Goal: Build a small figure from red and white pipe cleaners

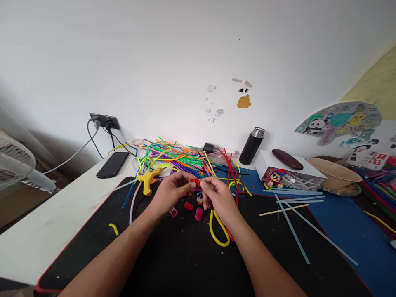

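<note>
My left hand [171,192] and my right hand [220,197] meet over the black mat, fingertips pinched on a small red piece [195,181], perhaps a bent pipe cleaner; its exact form is too small to tell. Just below them lies a small pink-and-black figure [199,208], partly hidden by my right fingers. Beside it are a small red block-like piece [188,206] and a little pink piece [173,212]. A yellow looped pipe cleaner [219,243] rests by my right wrist. To the left of my left hand sits a yellow hot glue gun [148,181].
Many coloured pipe cleaners [179,159] are heaped against the wall. A black phone [112,164] lies at left, near a white fan [15,159]. A black flask [252,146], a white box [291,171] and translucent glue sticks [293,229] are at right.
</note>
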Motion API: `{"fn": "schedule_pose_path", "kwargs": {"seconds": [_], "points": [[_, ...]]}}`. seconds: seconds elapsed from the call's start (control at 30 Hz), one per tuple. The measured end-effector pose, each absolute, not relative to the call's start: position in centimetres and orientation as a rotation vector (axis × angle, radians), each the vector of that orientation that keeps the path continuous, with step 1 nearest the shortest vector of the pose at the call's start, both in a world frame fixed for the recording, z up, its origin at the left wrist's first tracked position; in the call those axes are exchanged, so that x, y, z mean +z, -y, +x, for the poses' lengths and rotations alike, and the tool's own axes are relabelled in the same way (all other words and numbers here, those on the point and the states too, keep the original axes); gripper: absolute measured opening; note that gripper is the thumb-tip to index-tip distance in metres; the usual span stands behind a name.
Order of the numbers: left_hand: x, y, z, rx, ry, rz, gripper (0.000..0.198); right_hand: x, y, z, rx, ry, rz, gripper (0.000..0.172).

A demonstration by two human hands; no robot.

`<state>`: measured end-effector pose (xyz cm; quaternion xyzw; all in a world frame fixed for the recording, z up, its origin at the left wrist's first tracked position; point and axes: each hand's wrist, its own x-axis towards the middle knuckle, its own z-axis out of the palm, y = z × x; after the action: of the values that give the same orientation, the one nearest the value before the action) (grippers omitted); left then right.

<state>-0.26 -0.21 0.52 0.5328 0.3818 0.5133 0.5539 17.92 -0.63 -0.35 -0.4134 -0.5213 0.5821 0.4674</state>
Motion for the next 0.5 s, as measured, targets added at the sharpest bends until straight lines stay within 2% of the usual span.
{"fn": "schedule_pose_path", "kwargs": {"seconds": [0.5], "points": [[1.04,0.58,0.17,1.213,-0.774,1.266,0.042,0.13,0.67,18.27,1.572,1.165,-0.913,0.038]]}}
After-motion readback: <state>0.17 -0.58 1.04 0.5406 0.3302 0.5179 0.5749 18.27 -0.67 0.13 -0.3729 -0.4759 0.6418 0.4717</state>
